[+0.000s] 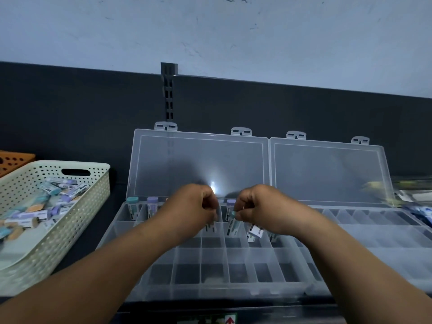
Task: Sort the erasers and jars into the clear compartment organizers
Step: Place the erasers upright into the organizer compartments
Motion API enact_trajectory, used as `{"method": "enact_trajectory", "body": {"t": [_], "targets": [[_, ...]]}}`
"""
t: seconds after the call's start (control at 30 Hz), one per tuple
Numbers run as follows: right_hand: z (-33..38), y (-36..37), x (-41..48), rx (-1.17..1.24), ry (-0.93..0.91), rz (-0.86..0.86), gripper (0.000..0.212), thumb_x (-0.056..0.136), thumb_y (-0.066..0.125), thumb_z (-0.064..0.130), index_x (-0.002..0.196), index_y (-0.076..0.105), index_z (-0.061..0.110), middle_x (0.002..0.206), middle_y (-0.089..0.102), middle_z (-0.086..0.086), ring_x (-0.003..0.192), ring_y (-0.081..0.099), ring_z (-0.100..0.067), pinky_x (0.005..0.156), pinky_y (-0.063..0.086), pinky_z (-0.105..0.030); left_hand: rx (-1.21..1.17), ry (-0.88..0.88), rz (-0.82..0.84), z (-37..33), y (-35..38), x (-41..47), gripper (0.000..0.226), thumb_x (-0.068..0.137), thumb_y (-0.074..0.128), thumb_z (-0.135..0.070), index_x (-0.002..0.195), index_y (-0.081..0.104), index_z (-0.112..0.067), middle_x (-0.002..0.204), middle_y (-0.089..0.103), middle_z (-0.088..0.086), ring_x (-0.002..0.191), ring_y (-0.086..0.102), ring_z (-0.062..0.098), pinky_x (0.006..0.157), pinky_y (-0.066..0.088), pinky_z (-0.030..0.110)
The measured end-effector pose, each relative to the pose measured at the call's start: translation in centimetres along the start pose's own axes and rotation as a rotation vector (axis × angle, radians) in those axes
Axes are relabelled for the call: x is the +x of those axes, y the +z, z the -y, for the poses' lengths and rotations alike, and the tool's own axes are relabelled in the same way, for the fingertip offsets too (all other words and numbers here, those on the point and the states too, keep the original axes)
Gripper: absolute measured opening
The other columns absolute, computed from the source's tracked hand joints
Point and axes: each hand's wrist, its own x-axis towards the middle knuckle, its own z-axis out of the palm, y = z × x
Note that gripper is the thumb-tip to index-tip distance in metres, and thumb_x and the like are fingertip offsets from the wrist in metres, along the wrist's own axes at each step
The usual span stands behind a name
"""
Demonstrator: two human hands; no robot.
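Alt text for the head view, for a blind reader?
The left hand and right hand each hold an eraser over back compartments of the open clear organizer. A second organizer lies right, a cream basket of erasers left.

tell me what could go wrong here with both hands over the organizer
The right hand seems to pinch more than one of the erasers at once, so one may slip into the wrong compartment of the left organizer. The left hand, holding its own eraser, could knock over the capped ones standing in the back row.
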Motion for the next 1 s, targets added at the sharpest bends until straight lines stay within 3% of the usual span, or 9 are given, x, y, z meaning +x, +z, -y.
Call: {"method": "enact_trajectory", "body": {"t": [0.1,0.2,0.4,0.53,0.7,0.83,0.9,1.0], "targets": [[-0.1,0.6,0.4,-0.041,0.020,0.014,0.004,0.087,0.070,0.029,0.083,0.069,0.026,0.079,0.059,0.015,0.078,0.060,-0.009,0.071,0.049,-0.025,0.018,-0.009,0.020,0.5,0.7,0.1,0.011,0.082,0.070,-0.011,0.080,0.067,-0.022,0.085,0.071,-0.003,0.080,0.067,0.011,0.075,0.056,0.028],[-0.2,1.0,0.6,-0.065,0.033,0.024,0.007,0.086,0.070,0.026,0.091,0.073,0.022,0.075,0.057,0.019,0.077,0.059,-0.007,0.072,0.048,-0.023,0.074,0.007,0.018,0.9,1.2,0.3,0.007,0.081,0.071,-0.013,0.080,0.068,-0.020,0.081,0.069,-0.005,0.075,0.065,0.007,0.069,0.052,0.022],[-0.1,1.2,0.6,-0.118,0.050,0.034,0.010,0.086,0.070,0.025,0.096,0.073,0.023,0.089,0.067,0.008,0.087,0.064,-0.014,0.079,0.051,-0.024,0.129,0.035,0.051,1.1,1.4,0.5,0.017,0.080,0.071,-0.014,0.073,0.061,-0.026,0.075,0.062,-0.009,0.069,0.059,0.001,0.059,0.042,0.016],[-0.1,1.1,0.5,-0.134,0.047,0.023,0.009,0.085,0.070,0.027,0.094,0.072,0.024,0.091,0.067,0.008,0.084,0.062,-0.013,0.074,0.049,-0.023,0.160,0.050,0.061,1.1,1.5,0.6,0.022,0.080,0.073,-0.016,0.072,0.057,-0.030,0.075,0.059,-0.011,0.072,0.058,0.007,0.064,0.046,0.021],[0.5,-0.3,0.1,0.083,0.031,-0.068,0.007,0.092,0.063,0.025,0.086,0.066,0.022,0.076,0.061,0.008,0.067,0.057,-0.009,0.063,0.050,-0.026,0.154,0.044,0.031,0.6,0.4,0.2,0.022,0.080,0.075,-0.023,0.100,0.065,-0.024,0.095,0.064,-0.006,0.088,0.061,0.011,0.082,0.053,0.033],[2.4,-0.4,-0.1,0.397,0.038,-0.140,0.016,0.098,0.051,0.019,0.088,0.063,0.017,0.070,0.056,-0.001,0.055,0.049,-0.011,0.053,0.045,-0.028,-0.075,0.032,-0.028,-0.7,-1.3,-1.1,0.007,0.086,0.067,-0.027,0.089,0.065,-0.022,0.082,0.069,-0.001,0.078,0.066,0.018,0.075,0.056,0.038],[3.6,-0.1,-0.2,0.511,0.031,-0.126,0.015,0.099,0.049,0.018,0.095,0.062,0.011,0.073,0.055,-0.006,0.060,0.048,-0.016,0.055,0.043,-0.032,-0.249,-0.032,0.044,-1.7,-2.1,-2.0,0.014,0.089,0.062,-0.030,0.094,0.064,-0.018,0.083,0.070,0.005,0.074,0.067,0.017,0.071,0.056,0.036],[5.0,0.4,-0.1,0.563,-0.003,-0.077,0.016,0.099,0.050,0.016,0.101,0.058,0.003,0.078,0.057,-0.010,0.065,0.050,-0.019,0.053,0.043,-0.024,-0.396,-0.109,0.124,-2.3,-2.8,-3.0,0.018,0.089,0.063,-0.028,0.098,0.062,-0.013,0.082,0.070,0.005,0.066,0.066,0.009,0.067,0.054,0.027]]}}
